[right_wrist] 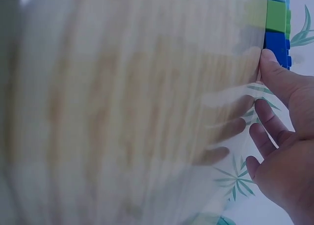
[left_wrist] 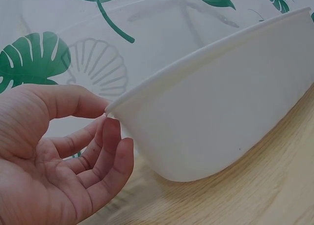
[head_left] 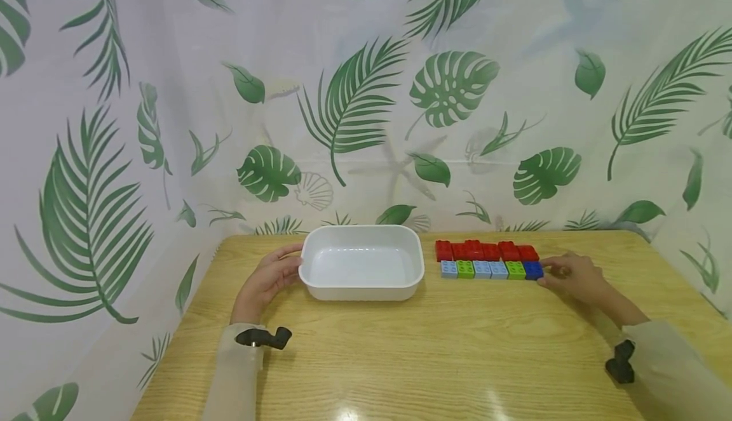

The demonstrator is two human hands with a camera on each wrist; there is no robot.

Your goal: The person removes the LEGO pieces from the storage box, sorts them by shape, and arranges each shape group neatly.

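On the left, my left hand (head_left: 273, 276) holds the left end of a white rectangular plastic tub (head_left: 361, 293). In the left wrist view, the thumb and fingertips of this hand (left_wrist: 68, 156) meet at the tub's rim (left_wrist: 169, 70), with the fingers curled beneath it. My right hand (head_left: 577, 276) pinches the dark blue toy brick (head_left: 533, 270) at the right end of a row of light blue and green bricks (head_left: 482, 269). The right wrist view has the thumb against that brick (right_wrist: 275, 47), the other fingers loosely bent; the index finger is hidden there.
Red toy bricks (head_left: 474, 249) form a row right behind the blue and green ones, some higher than others. Everything stands on a wooden table (head_left: 434, 351). A white curtain (head_left: 366, 173) with leaf prints hangs behind the table and along its sides.
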